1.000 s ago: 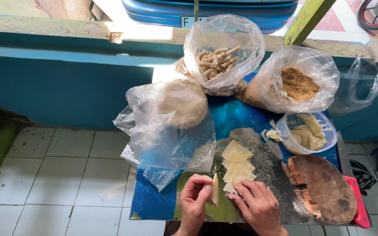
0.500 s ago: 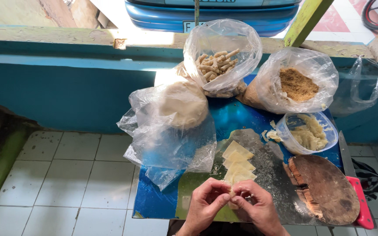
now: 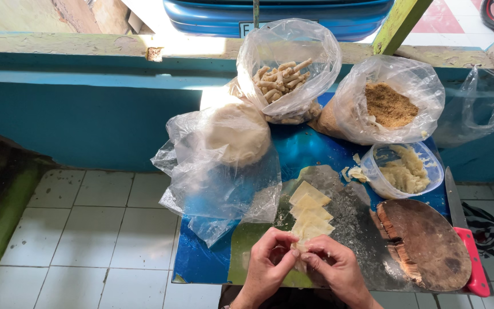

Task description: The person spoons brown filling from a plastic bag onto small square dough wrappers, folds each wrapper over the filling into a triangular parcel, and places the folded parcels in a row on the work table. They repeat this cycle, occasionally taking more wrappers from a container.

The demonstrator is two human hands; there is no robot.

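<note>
Pinching a small pale wrapper between the fingertips of both hands, we held it at the bottom centre of the frame, just above the near edge of the blue table. Our left hand came in from the lower left with its fingers curled round the wrapper's left side; our right hand met it from the lower right, thumb and forefinger closed on the same piece. The two hands touched at the fingertips, so the wrapper sat between them, mostly hidden, with only its top edge and a bit below our fingers showing.

Just above our fingers, toward the middle of the frame, lay a short stack of squares of the same pale dough, fanned on a floury grey patch of the table. To the right of our hands, at lower right, rested a round wooden board, and along the right edge lay a knife with a red handle. Above the board stood a clear tub of pale filling. Further up, at upper right, sat a bag of brown crumbs; at upper centre, a bag of rolled sticks; at centre left, a large crumpled bag with dough in it. White floor tiles filled the lower left.
</note>
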